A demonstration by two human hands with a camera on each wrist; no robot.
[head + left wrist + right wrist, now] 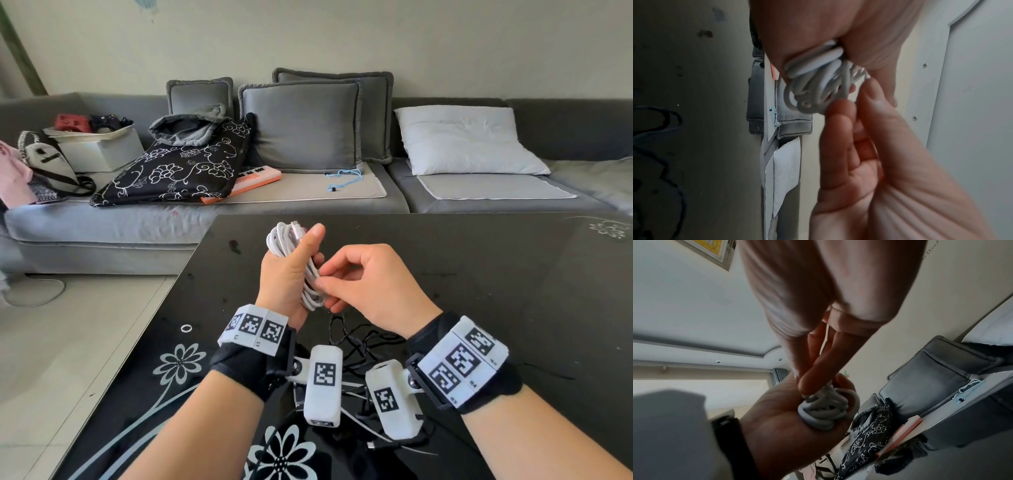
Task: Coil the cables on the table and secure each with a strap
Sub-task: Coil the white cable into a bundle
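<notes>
A small white ring lies on the left of the black bench. Behind the bench is a grey sofa with a flowery black bag, grey cushions and a white pillow. The left hand is held above the bench, its fingers curled tight round a bunch of white cable wound in loops. Beside it, the right hand pinches the cable's lower loops with fingertips. A tangled black cable lies on the bench under the wrists.
</notes>
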